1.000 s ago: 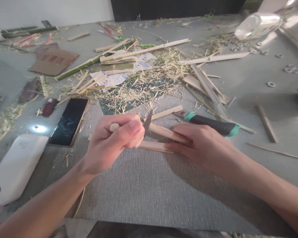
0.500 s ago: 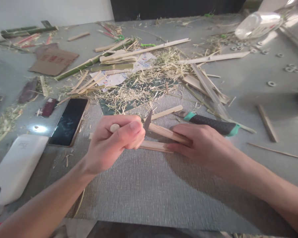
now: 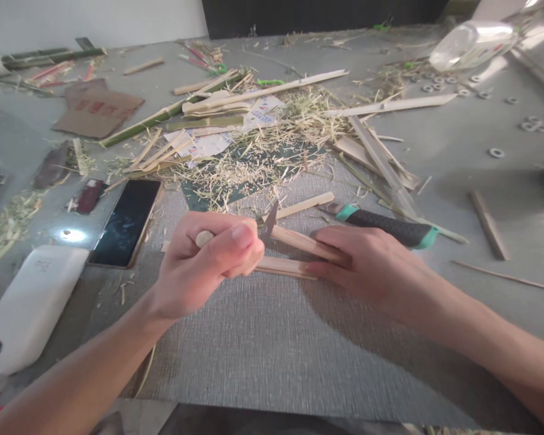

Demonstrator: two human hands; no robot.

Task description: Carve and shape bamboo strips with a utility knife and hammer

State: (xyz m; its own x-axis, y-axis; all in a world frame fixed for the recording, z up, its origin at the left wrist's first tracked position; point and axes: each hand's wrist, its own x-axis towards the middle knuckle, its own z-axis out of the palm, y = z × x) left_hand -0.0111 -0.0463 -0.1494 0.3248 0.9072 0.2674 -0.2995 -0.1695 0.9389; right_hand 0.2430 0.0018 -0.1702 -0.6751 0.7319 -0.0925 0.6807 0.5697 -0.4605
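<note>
Gray mat (image 3: 254, 344), left grip (image 3: 212, 257) tight around knife (image 3: 270, 222)

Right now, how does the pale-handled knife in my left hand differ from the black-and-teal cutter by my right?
Your left hand grips the pale-handled knife; the black-and-teal cutter lies flat, unheld. The knife's handle shows only its round end; the cutter's shows largely whole. Both tips look metallic.
</note>
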